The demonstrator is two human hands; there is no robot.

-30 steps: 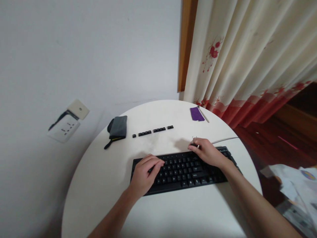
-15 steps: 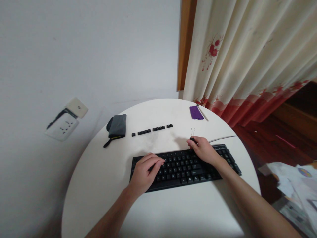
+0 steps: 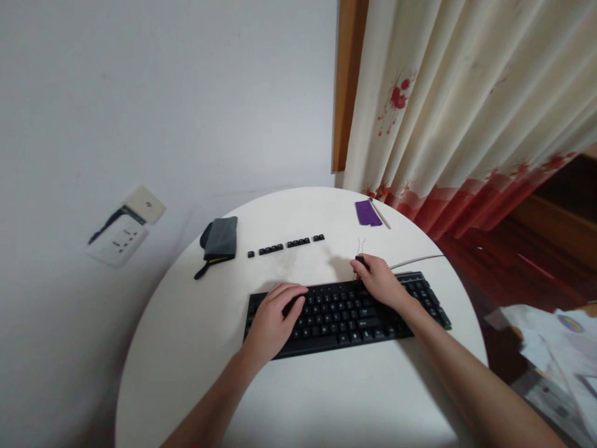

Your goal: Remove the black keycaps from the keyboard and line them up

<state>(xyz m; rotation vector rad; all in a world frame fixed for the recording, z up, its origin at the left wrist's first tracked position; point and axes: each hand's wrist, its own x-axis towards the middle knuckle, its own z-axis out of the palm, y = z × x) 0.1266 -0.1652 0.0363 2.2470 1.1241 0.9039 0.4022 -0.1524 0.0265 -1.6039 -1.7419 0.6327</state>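
A black keyboard point(image 3: 347, 313) lies on a round white table point(image 3: 298, 398). My left hand point(image 3: 273, 320) rests on the keyboard's left end, fingers curled over the keys. My right hand point(image 3: 380, 281) is at the keyboard's top edge, fingers pinched on a small keycap puller point(image 3: 360, 255) with a black grip and two thin wire loops sticking up beyond the fingers. A row of several loose black keycaps point(image 3: 286, 245) lies on the table beyond the keyboard.
A grey pouch point(image 3: 218, 241) lies at the back left of the table. A purple cloth point(image 3: 368, 213) and a thin stick point(image 3: 381, 214) lie at the back right. The keyboard's cable point(image 3: 415, 260) runs off to the right. A cream and red curtain point(image 3: 466, 112) hangs behind.
My right hand has lifted a little from the keyboard's top row with the puller, whose wire loops now show above the fingers. My left hand has stayed put.
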